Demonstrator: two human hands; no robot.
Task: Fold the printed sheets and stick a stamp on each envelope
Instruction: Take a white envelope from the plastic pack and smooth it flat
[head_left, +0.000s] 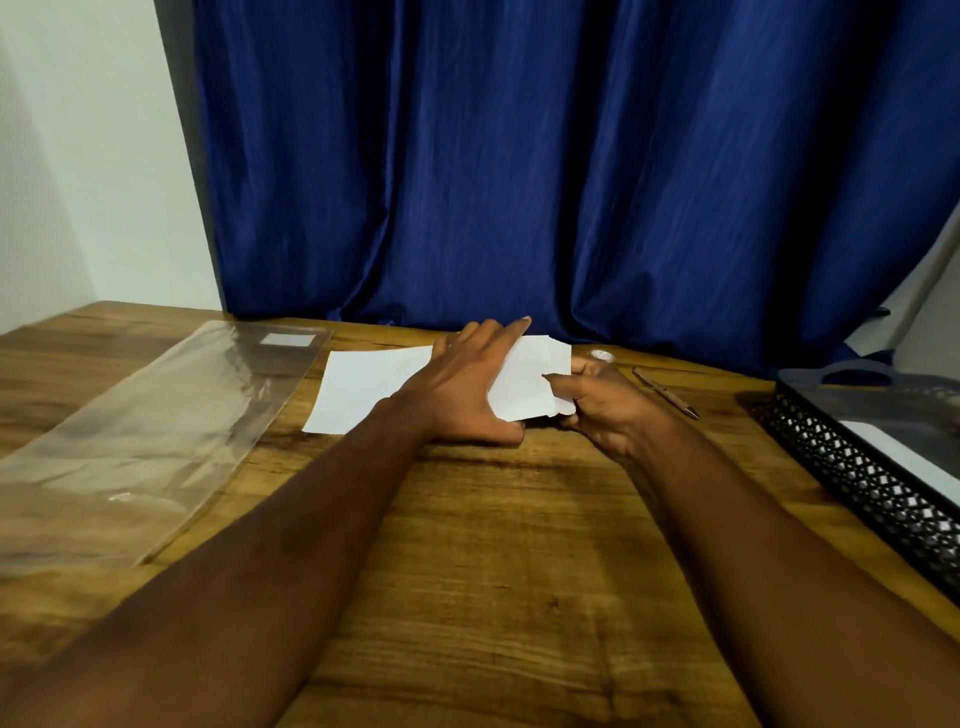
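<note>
My left hand (467, 387) presses flat, fingers straight, on the white sheet (363, 389) lying at the far middle of the wooden table (493, 545), while my right hand (602, 402) pinches the sheet's raised, folded-over right end, near a pen (665, 392).

Left hand (465, 387), right hand (602, 408) and forearms (311, 499) are bare.

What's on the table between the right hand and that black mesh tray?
A slim brown pen lies on the wooden table there, nearer the right hand than the black mesh tray; the head view shows it.
</note>
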